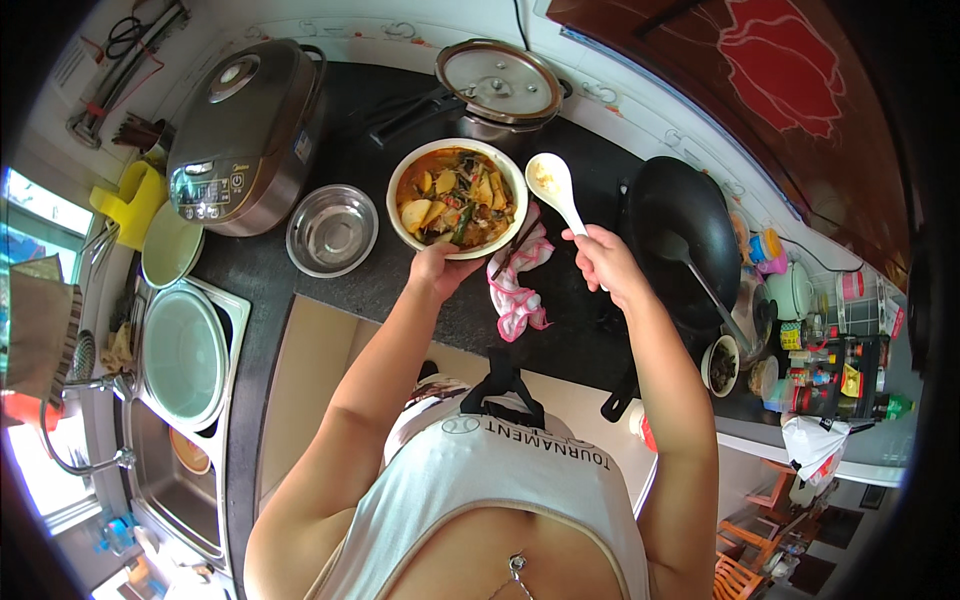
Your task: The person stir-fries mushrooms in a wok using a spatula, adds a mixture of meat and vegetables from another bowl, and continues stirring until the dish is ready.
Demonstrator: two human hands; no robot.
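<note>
My left hand [442,271] grips the near rim of a white bowl [395,217], its thumb over the edge. Inside the bowl is a stew [457,196] with sliced vegetables in reddish broth. To the right of it, my right hand [606,259] holds the handle of a white serving spoon [553,176]. Bits of food cling to the spoon's bowl, which is above the dark counter. Between my hands lies a crumpled pink-and-white cloth [521,292], with dark chopsticks [516,241] across it.
A steel bowl [332,231] and a rice cooker [244,142] stand at left, beside the sink [172,495] with a green basin [185,356]. Behind is a lidded pressure cooker [499,82]. At right, a black wok [682,232] holds a spatula [701,281], near several seasoning bottles [814,375].
</note>
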